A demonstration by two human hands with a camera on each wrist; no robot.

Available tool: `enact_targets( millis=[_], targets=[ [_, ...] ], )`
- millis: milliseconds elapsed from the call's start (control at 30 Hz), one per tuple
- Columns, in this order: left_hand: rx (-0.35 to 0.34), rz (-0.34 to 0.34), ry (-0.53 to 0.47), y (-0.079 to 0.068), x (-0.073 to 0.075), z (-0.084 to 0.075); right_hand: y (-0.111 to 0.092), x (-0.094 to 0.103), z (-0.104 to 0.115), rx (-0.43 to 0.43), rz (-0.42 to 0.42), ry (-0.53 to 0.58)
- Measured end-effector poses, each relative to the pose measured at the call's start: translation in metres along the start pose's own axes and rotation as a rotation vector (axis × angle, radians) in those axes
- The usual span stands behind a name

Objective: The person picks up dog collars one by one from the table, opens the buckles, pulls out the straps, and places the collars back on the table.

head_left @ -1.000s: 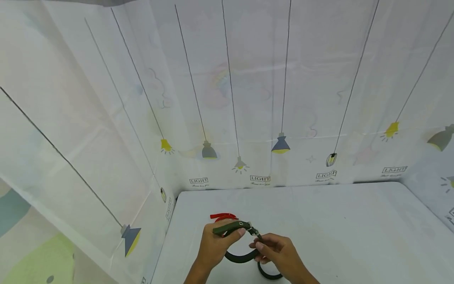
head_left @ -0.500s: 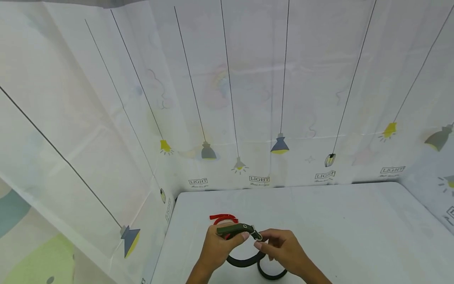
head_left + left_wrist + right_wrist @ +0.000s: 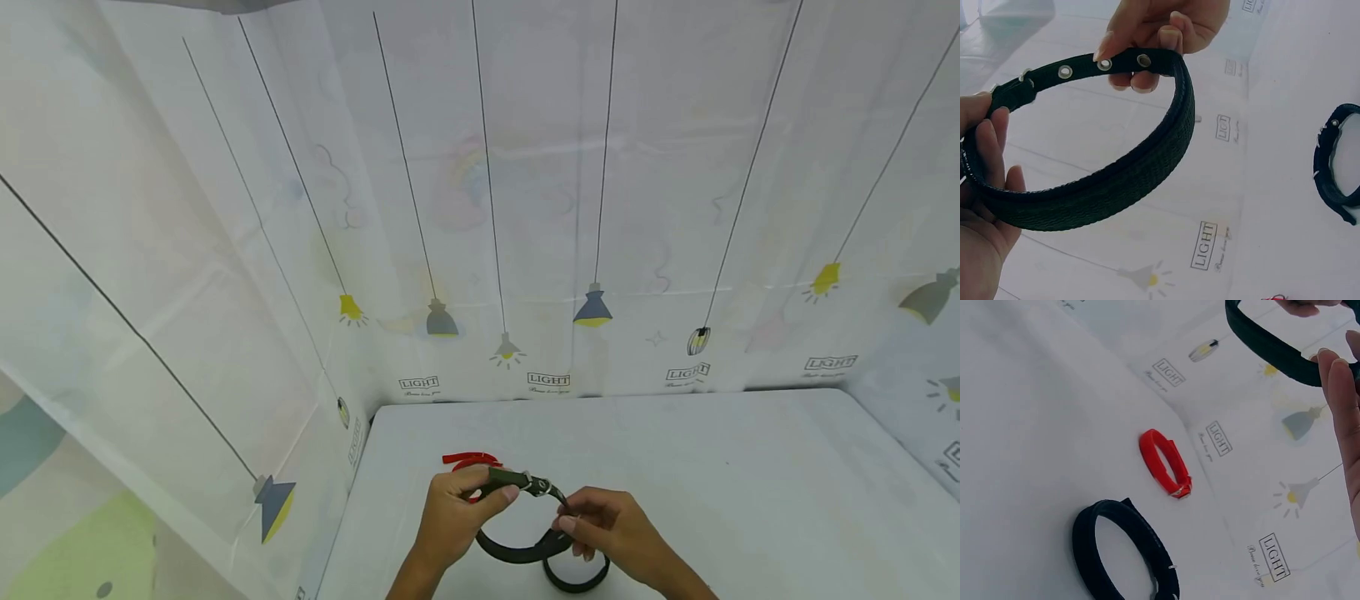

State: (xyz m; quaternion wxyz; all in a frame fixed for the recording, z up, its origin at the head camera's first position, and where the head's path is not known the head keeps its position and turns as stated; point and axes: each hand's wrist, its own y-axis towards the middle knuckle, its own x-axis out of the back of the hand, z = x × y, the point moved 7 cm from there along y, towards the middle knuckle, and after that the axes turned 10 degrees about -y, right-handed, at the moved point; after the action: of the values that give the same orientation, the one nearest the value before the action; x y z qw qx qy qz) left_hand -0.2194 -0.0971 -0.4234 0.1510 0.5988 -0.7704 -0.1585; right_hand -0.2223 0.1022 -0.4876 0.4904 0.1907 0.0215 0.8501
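Note:
A dark green buckled collar (image 3: pixel 517 553), bent into a loop, is held up over the table between both hands. My left hand (image 3: pixel 448 518) grips it near the metal buckle (image 3: pixel 538 485), thumb on top of the band. On the other side, my right hand (image 3: pixel 617 532) pinches the eyelet strap, which passes through the buckle. In the left wrist view, metal-ringed eyelets (image 3: pixel 1065 72) show along the strap between the two hands, and the right fingers are right at the last ones. The wide textured band hangs below in a curve.
A red collar (image 3: pixel 1163 464) lies on the white table (image 3: pixel 750 483) behind the left hand, partly hidden by it in the head view. A black collar (image 3: pixel 574 587) lies nearer, below the right hand. Printed white sheeting (image 3: pixel 660 208) stands around the table's back and left.
The right hand has moved a little right, drawing out the strap end. The green collar's buckle now sits flatter, with more strap showing past it. The left hand keeps its grip.

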Motion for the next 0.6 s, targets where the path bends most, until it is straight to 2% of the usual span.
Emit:
enact_targets(
  millis=[100,233,400,600],
  targets=[
    [-0.012,0.001,0.019,0.000,-0.001,0.002,0.000,0.001,-0.002,-0.005,0.028,0.025],
    [0.018,0.003,0.049,0.000,-0.004,0.007,0.004,0.001,0.008,0.045,0.045,0.027],
    [0.025,0.010,0.073,-0.001,-0.006,0.007,0.008,0.005,0.027,0.119,0.007,-0.030],
    [0.021,-0.012,0.042,0.000,-0.001,0.004,0.003,0.013,0.026,0.111,-0.015,-0.080]
  ],
)
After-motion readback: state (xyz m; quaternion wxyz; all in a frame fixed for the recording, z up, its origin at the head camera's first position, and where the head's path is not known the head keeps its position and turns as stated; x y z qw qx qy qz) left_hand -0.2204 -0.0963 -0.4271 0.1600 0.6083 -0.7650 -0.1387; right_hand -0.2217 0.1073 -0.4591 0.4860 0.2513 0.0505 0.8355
